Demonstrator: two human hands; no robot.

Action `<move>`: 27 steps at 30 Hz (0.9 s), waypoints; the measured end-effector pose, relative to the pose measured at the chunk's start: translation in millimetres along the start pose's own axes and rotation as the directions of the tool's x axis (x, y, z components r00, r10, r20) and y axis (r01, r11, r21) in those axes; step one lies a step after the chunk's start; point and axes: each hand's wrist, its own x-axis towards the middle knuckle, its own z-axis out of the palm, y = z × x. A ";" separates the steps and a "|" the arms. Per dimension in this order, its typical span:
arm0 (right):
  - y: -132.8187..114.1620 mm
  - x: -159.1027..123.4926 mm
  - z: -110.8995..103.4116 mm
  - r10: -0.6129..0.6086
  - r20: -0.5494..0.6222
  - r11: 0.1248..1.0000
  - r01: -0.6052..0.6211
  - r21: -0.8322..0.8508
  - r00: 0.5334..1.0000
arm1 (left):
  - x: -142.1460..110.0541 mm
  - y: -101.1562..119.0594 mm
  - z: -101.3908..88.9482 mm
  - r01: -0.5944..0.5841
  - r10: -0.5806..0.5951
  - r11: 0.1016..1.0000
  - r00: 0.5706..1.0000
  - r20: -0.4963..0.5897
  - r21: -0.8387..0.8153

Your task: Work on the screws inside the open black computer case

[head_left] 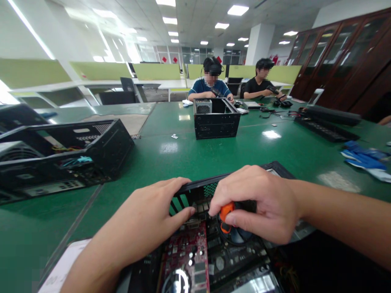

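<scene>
An open black computer case [207,180] lies in front of me, its insides facing up. My left hand [143,219] grips the case's far wall, fingers over the edge and thumb inside by the slot brackets. Below that thumb runs a red graphics card [198,250], partly covered by my left forearm. My right hand [259,199] is closed around the orange handle of a screwdriver [226,213], above the case beside the card. The screwdriver's tip is hidden from view. A dark cooling fan [241,237] shows under my right hand.
Another open case [100,171] stands at left on the green table [165,154]. A smaller black case [216,126] is farther back, before a seated person [210,87]. A second person [259,85] sits at back right. Blue-and-white gloves [363,158] and black panels [324,126] lie at right.
</scene>
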 end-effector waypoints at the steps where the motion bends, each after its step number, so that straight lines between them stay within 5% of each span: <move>1: 0.0 0.4 0.5 0.001 0.003 1.000 -0.001 0.010 1.000 | 0.2 0.0 -0.3 0.001 -0.001 1.000 1.000 -0.001 0.003; 27: -3.8 -0.7 -1.3 0.038 0.035 0.999 -0.037 -0.023 0.999 | 0.6 -1.4 -0.5 -0.002 0.002 1.000 1.000 -0.019 0.001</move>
